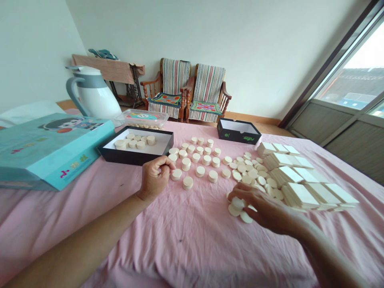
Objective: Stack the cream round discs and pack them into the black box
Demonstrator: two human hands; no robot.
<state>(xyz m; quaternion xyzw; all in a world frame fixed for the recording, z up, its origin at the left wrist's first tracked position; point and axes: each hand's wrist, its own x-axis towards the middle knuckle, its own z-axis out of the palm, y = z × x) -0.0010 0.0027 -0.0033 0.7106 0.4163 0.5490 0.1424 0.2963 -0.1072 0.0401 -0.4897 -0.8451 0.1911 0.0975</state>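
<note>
My left hand [155, 176] is closed in a fist beside the short stacks of pale round discs [187, 183]. Its curled fingers hide what they hold, if anything. To the right, my right hand [258, 204] reaches over several loose discs lying flat on the cloth. Its thumb and forefinger close on a pale disc [238, 203], which is slightly blurred. Beyond that hand spreads a loose heap of the same discs [252, 173]. Rows of stacked pale rectangular cards [303, 195] stand at the heap's right.
On the pink cloth [168, 244], a black box tray [135, 157] holds more discs. A second black tray [239, 131] sits at the back. Leftward are a turquoise box [57, 150], a white-grey jug [94, 94] and a clear lidded container [142, 117]. Two wooden chairs [169, 90] stand behind.
</note>
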